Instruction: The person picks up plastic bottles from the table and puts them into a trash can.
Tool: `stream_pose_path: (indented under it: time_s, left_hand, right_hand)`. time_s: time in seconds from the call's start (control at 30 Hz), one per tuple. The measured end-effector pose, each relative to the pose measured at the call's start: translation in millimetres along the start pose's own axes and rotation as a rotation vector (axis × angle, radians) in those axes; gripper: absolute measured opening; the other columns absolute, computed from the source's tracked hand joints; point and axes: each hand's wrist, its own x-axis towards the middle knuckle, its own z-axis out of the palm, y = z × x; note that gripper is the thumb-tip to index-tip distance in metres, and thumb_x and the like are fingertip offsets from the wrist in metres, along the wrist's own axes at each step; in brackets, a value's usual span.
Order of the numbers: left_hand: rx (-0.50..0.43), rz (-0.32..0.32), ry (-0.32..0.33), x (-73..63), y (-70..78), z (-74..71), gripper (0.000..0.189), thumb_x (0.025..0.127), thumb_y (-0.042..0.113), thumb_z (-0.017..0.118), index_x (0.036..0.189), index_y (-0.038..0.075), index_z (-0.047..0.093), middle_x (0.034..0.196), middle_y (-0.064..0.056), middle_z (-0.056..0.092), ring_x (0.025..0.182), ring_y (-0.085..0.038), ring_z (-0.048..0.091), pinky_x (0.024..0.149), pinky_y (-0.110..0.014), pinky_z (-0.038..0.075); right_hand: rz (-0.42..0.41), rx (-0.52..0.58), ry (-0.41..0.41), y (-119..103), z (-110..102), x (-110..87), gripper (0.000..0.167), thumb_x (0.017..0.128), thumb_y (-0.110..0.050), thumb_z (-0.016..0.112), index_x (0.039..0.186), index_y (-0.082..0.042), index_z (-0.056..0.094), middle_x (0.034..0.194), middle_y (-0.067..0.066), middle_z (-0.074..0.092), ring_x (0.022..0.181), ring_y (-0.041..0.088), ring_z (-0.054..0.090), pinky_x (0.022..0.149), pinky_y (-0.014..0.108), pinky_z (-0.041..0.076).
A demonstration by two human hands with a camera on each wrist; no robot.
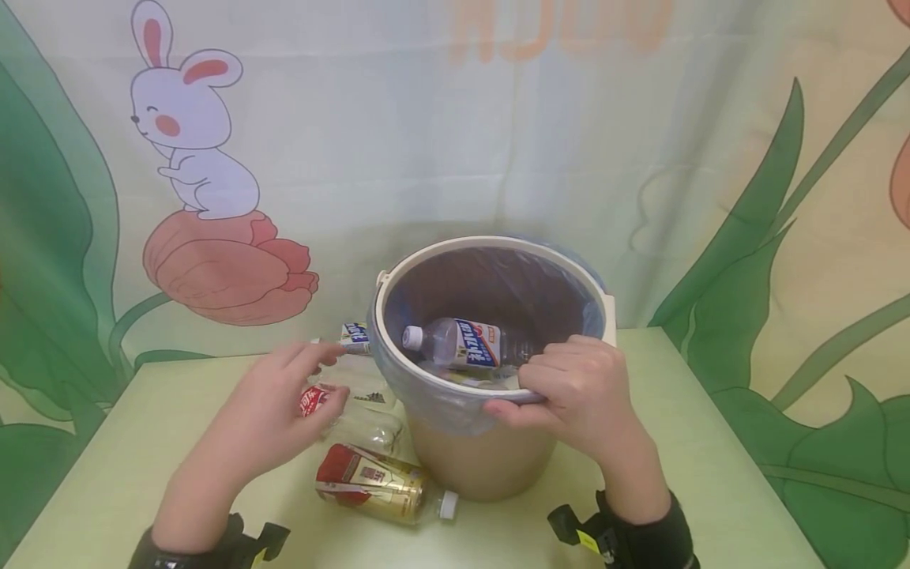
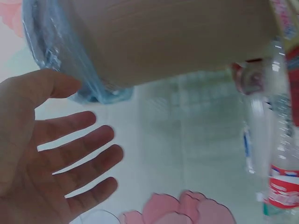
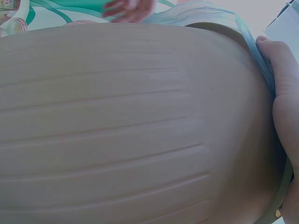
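Observation:
My right hand (image 1: 579, 395) grips the near right rim of a beige trash bin (image 1: 483, 466) with a bluish plastic liner (image 1: 444, 399) folded over its edge. Inside the bin lies a plastic bottle (image 1: 476, 344) with a white cap and a blue, white and red label. To the left of the bin, my left hand (image 1: 266, 415) hovers with fingers spread and holds nothing, as the left wrist view shows. Nearest to it is a clear bottle (image 1: 370, 431) with a red label, partly hidden by that hand. A bottle with a red and gold label (image 1: 373, 482) lies in front.
Behind the left-hand bottles lies another with a blue and white label (image 1: 354, 337), partly hidden by the bin. Everything stands on a pale green table (image 1: 675, 458). A printed curtain (image 1: 398, 158) with a rabbit and leaves hangs right behind it.

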Motion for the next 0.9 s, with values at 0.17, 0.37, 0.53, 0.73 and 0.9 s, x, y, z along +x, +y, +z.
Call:
stream_pose_path:
  time_s: [0.17, 0.37, 0.53, 0.73, 0.9]
  left_hand:
    - [0.006, 0.010, -0.059, -16.2, -13.5, 9.8, 0.038, 0.093, 0.014, 0.080, 0.129, 0.009, 0.071, 0.118, -0.007, 0.075, 0.107, -0.029, 0.072, 0.090, -0.054, 0.060]
    - [0.022, 0.030, -0.072, -28.6, -22.8, 21.0, 0.040, 0.088, 0.015, 0.082, 0.127, 0.013, 0.072, 0.112, 0.000, 0.075, 0.098, -0.020, 0.069, 0.085, -0.049, 0.059]
    - [0.022, 0.020, -0.138, -34.5, -21.8, 28.2, 0.048, 0.088, 0.024, 0.085, 0.133, 0.013, 0.071, 0.126, -0.003, 0.074, 0.110, -0.026, 0.069, 0.095, -0.053, 0.057]
    - [0.028, 0.031, -0.196, -41.0, -19.3, 36.0, 0.062, 0.084, 0.035, 0.093, 0.136, 0.012, 0.069, 0.134, -0.002, 0.071, 0.108, -0.023, 0.070, 0.096, -0.053, 0.058]
    - [0.045, 0.013, -0.219, -44.9, -17.1, 39.8, 0.070, 0.080, 0.044, 0.096, 0.136, 0.011, 0.069, 0.137, -0.005, 0.071, 0.122, -0.031, 0.068, 0.103, -0.059, 0.054]
  right_hand:
    - [-0.001, 0.001, -0.011, 1, 0, -0.3, 0.068, 0.106, -0.065, 0.059, 0.057, -0.025, 0.037, 0.052, -0.012, 0.031, 0.046, 0.007, 0.024, 0.046, 0.025, 0.023]
    - [0.002, -0.002, -0.022, 1, -1, -0.7, 0.067, 0.106, -0.066, 0.059, 0.057, -0.025, 0.039, 0.052, -0.012, 0.032, 0.046, 0.007, 0.026, 0.046, 0.025, 0.025]
    - [0.005, 0.003, -0.014, 2, -3, -2.6, 0.066, 0.106, -0.065, 0.060, 0.058, -0.025, 0.039, 0.052, -0.012, 0.032, 0.046, 0.007, 0.025, 0.046, 0.025, 0.024]
    - [0.004, 0.002, -0.005, 2, -2, -2.5, 0.066, 0.106, -0.064, 0.061, 0.057, -0.024, 0.040, 0.052, -0.012, 0.033, 0.046, 0.007, 0.026, 0.046, 0.025, 0.025]
    - [0.003, -0.005, -0.018, 1, -1, -1.0, 0.067, 0.107, -0.064, 0.060, 0.058, -0.023, 0.037, 0.053, -0.011, 0.031, 0.047, 0.007, 0.025, 0.047, 0.026, 0.024]
